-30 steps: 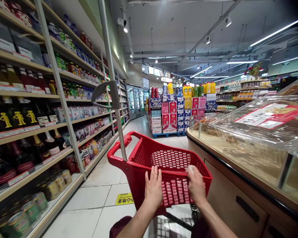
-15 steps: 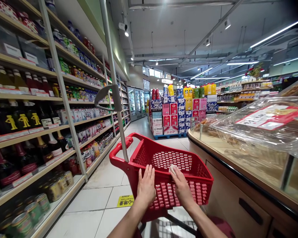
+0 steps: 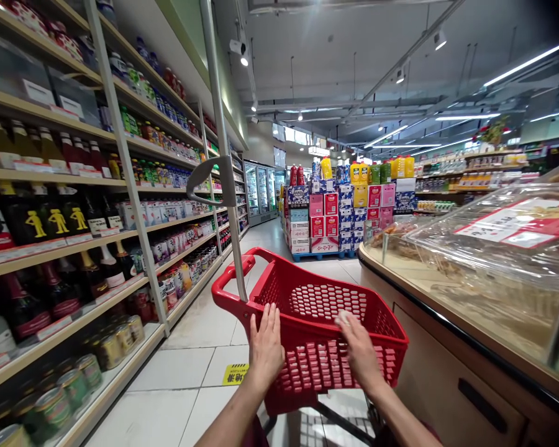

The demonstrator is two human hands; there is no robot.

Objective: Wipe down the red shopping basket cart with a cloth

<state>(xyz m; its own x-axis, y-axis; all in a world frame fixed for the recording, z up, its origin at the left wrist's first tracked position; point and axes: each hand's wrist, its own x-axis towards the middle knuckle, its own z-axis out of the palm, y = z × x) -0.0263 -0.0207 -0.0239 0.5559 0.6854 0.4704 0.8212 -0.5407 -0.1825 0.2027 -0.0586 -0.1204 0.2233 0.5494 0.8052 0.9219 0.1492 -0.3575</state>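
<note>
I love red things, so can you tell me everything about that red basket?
The red basket looks like plastic, with walls full of little holes and a thick, smooth rim. Nothing shows inside it. It sits upright in the aisle, turned a bit to the right, on a dark frame that is partly visible beneath. A grey pole handle rises from its far left corner. The left hand and right hand rest on its near wall.
</note>
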